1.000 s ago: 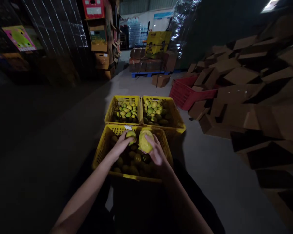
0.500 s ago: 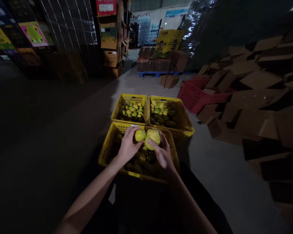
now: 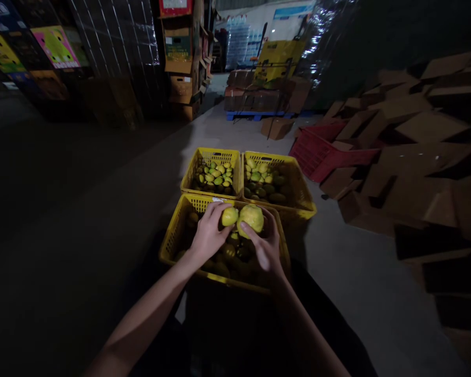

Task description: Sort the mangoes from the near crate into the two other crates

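Gripped in the left hand (image 3: pixel 210 230) was a small, rounded yellow-green fruit (image 3: pixel 230 216); the right hand (image 3: pixel 267 243) clasped a larger, bumpy pale-yellow fruit (image 3: pixel 251 219) just beside it, both above a rectangular yellow plastic crate (image 3: pixel 174 230).

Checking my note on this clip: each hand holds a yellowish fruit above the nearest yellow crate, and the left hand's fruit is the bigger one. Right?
Not quite. In the head view, the bigger, lumpy fruit is in the right hand; the left hand holds the smaller fruit. Both are yellowish and above the nearest yellow crate, as noted.
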Tool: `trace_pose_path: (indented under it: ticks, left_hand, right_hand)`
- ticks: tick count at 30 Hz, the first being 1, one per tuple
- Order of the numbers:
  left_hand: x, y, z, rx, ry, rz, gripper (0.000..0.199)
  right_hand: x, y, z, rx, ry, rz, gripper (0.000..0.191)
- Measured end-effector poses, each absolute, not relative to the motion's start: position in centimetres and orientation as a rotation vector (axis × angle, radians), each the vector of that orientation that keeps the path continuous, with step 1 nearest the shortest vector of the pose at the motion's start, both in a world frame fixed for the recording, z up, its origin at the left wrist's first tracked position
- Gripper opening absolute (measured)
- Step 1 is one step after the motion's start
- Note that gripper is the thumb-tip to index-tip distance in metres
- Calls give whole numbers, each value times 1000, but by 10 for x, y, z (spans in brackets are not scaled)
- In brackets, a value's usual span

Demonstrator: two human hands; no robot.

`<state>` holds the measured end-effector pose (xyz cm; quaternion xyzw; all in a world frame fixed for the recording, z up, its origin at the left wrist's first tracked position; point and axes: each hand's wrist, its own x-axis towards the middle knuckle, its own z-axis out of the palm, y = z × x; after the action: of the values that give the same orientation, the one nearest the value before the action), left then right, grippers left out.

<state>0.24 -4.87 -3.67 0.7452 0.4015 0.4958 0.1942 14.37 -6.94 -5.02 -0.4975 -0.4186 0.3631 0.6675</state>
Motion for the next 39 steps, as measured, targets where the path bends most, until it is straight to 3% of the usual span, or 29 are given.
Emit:
trace_pose_path:
  ticks: [26,39]
  left_hand:
    - [-2,-43,-34,2070,1202,1480,41]
    - [-2,-41,-33,1875,1152,1457,44]
  right_hand:
    - [142,-70,-52,-1091,-978,624,55]
    - [143,-71,-46,-1066,-930,747,51]
